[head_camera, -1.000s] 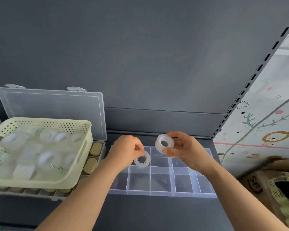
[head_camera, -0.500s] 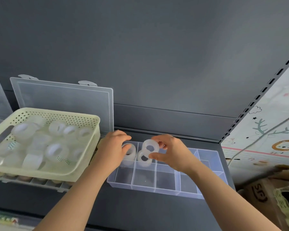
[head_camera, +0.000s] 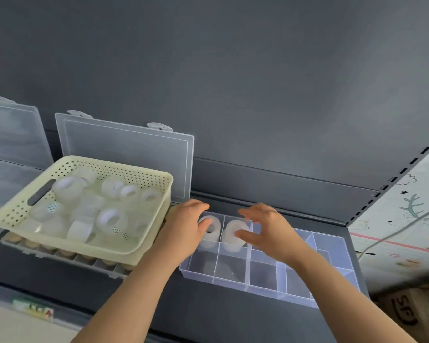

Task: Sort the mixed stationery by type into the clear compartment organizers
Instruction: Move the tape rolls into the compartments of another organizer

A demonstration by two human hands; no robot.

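The left hand's (head_camera: 183,233) thumb touches a translucent white tape roll (head_camera: 212,230) in the clear plastic compartment organizer (head_camera: 263,274), grip unclear. At the roll's three o'clock, the right hand (head_camera: 268,235) hovers with fingers spread over a second roll (head_camera: 229,237).

One wide-angle head camera (the only view) faces forward and down at the clear compartment organizer (head_camera: 263,274) on a dark shelf (head_camera: 221,318), close in, the left forearm (head_camera: 134,293) and right forearm (head_camera: 339,293) entering from the bottom edge.

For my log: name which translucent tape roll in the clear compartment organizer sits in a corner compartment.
The translucent tape roll under the left hand's thumb, in the clear organizer's far-left corner; the other roll stands one compartment to its right.
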